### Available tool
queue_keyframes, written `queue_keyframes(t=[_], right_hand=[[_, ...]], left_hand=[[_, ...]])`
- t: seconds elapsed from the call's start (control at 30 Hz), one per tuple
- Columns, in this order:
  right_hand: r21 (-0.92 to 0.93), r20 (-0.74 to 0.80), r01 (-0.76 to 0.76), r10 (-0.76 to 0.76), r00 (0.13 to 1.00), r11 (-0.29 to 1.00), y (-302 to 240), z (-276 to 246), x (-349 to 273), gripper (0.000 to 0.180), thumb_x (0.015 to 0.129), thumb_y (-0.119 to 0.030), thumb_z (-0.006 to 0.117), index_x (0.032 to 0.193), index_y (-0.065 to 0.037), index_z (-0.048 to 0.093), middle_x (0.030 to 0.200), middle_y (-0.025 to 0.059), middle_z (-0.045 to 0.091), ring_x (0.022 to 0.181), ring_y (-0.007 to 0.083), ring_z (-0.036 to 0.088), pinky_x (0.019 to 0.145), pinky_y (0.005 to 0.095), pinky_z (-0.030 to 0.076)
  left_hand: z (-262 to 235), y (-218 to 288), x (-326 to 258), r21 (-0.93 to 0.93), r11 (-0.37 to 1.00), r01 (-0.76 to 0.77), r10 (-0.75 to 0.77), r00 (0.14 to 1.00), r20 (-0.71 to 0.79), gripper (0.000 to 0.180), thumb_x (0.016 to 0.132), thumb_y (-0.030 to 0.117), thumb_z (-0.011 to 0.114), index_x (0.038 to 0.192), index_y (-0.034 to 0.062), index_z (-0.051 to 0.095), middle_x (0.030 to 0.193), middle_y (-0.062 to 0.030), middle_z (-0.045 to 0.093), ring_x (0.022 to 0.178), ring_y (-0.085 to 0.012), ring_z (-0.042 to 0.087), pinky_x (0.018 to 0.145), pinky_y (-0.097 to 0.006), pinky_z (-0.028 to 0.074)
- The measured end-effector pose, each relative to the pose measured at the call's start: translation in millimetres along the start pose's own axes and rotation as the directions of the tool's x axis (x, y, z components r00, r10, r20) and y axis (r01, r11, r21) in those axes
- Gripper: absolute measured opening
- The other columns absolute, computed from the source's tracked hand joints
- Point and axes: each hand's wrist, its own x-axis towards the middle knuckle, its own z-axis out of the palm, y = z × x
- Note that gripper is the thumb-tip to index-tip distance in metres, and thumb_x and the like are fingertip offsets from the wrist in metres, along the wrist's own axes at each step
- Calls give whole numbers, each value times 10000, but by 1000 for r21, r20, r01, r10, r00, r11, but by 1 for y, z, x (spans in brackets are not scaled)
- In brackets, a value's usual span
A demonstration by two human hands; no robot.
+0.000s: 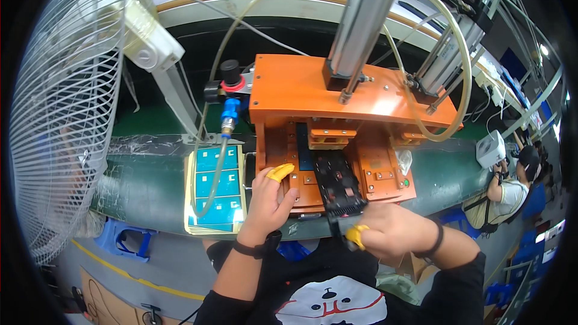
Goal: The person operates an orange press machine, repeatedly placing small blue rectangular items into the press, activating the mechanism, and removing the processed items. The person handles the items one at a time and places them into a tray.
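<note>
A long black slotted plate (337,182), with small parts along it, lies tilted in the bay of an orange press (283,93). At its near end my right hand (391,229) is closed, gripping a dark end piece; its fingertips are partly hidden, and a yellow finger cot covers one. My left hand (268,204) rests by the press's left front edge, thumb apart from the yellow-cotted fingers, holding nothing that I can see. Beside it lies a stack of teal sheets (218,189) on cream backing. A dark blue strip (305,147) shows left of the black plate.
Two air cylinders (364,24) rise from the press, with looping hoses (463,78). A blue-fitted air regulator (230,102) sits at its left. A large fan (66,114) stands far left, blue stools (123,239) below. Another person (512,195) sits at the right.
</note>
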Motion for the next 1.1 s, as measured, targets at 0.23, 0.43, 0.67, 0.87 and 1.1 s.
queue_keyframes(t=[0.23,0.43,0.67,0.87,1.1], right_hand=[[-284,-44,-97,89,995,954,67,61,34,171,862,-152,709,915,-76,565,824,83,564,780,318,621,746,464,503],[-274,-177,-252,209,962,928,73,66,34,431,834,-263,798,1156,-13,658,1176,204,580,1177,435,578,1037,496,495],[-217,-182,-397,363,914,892,60,73,33,599,861,-441,813,1230,3,654,1176,230,644,1205,458,601,1098,538,463],[-322,-120,-325,302,946,889,64,66,35,762,809,-524,829,1318,12,643,1207,239,660,1199,450,613,1114,544,457],[-347,-134,-347,320,938,871,57,69,29,843,817,-547,813,1424,-5,591,1347,261,607,1319,480,536,1160,577,411]], left_hand=[[7,-3,0,-14,1000,1,-2,997,-75,542,976,228,709,1422,-41,560,1345,-231,608,1296,-444,503,1133,-505,384],[5,-2,1,27,999,-41,44,991,-130,595,965,220,725,1450,-56,518,1385,-252,575,1310,-468,482,1150,-511,371],[6,-2,-3,47,998,-51,56,993,-100,616,947,225,735,1450,-57,516,1413,-248,564,1329,-468,473,1163,-514,358],[4,-10,-3,-58,997,-56,47,989,-143,566,942,191,721,1432,-30,543,1464,-217,561,1350,-431,477,1182,-498,351],[-17,2,-31,2,999,-42,42,984,-173,466,897,84,694,1349,1,622,1444,-173,612,1349,-405,499,1189,-497,354]])
